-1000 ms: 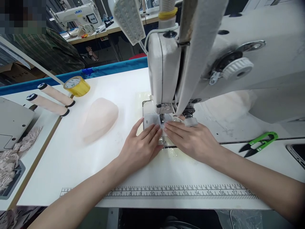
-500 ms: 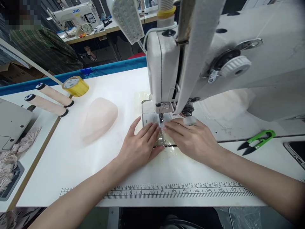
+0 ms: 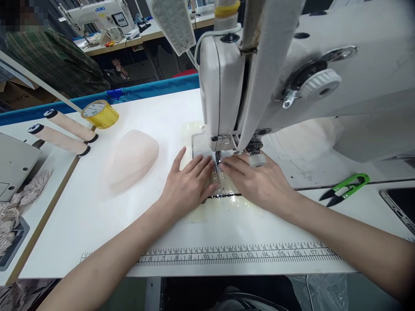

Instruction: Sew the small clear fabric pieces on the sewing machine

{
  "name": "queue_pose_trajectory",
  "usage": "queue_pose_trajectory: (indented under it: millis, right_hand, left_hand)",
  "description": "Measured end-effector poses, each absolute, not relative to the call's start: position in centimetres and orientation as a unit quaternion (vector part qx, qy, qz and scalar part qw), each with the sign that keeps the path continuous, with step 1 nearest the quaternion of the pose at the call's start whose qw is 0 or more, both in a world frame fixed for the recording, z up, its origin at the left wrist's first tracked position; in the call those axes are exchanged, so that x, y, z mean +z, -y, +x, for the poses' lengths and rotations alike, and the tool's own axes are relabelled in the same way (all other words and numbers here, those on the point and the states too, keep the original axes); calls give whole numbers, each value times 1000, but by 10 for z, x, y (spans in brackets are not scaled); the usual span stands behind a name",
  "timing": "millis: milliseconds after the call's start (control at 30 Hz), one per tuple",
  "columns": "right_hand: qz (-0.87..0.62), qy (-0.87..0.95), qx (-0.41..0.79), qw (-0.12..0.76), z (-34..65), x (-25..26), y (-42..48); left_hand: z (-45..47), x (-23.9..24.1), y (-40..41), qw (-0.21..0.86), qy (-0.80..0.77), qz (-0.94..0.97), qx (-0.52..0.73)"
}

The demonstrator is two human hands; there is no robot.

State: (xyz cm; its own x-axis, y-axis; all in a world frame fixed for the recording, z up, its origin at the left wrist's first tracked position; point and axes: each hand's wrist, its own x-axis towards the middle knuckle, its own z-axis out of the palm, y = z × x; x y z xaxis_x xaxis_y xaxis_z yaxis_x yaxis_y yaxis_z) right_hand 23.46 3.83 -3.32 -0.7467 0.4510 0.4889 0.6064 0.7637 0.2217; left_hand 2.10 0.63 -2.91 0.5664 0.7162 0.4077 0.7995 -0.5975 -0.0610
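Observation:
At the white sewing machine (image 3: 222,86), my left hand (image 3: 184,183) lies flat with its fingers stretched out and spread, tips on the left of the presser foot (image 3: 218,157). My right hand (image 3: 264,181) rests flat on the other side, its outstretched fingertips close to the foot and partly behind a round white knob (image 3: 257,160). Between the hands shows the metal needle plate (image 3: 198,144), with shiny clear tape (image 3: 227,188) in front of it. Any cloth under the fingertips is too thin or hidden to make out.
To the left lie a pale pink moulded cup (image 3: 138,157), a yellow tape roll (image 3: 100,114) and two thread cones (image 3: 61,139). Green thread snips (image 3: 345,190) and a phone (image 3: 400,205) lie right. A printed ruler (image 3: 207,255) runs along the front edge. Another person (image 3: 55,65) sits beyond.
Both hands have slid slightly forward toward the presser foot, and my left thumb has drawn in from the plate's front edge. The whole view has shifted a little.

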Motion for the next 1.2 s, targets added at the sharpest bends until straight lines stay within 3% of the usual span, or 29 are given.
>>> queue_pose_trajectory:
  millis: [300, 500, 733, 800, 900, 1033, 1200]
  right_hand:
    - [-292, 909, -209, 213, 242, -28, -41]
    - [-284, 915, -156, 240, 240, -25, -37]
    - [-128, 957, 59, 252, 233, -32, -28]
    - [-111, 953, 88, 266, 235, -28, -27]
    - [-114, 949, 103, 276, 241, -22, -29]
    - [-131, 949, 79, 277, 247, -18, -36]
    - [-211, 914, 66, 339, 245, -16, -29]
  left_hand:
    - [18, -31, -9, 111, 462, -869, -136]
    - [22, -25, 0, 148, 504, -840, -137]
    - [25, -13, 26, 130, 190, -938, -261]
    - [23, -12, 24, 144, 296, -901, -282]
    - [17, -16, 14, 115, 479, -846, -202]
    - [12, -24, 3, 40, 506, -845, -170]
    - [17, -22, 7, -41, 506, -815, -279]
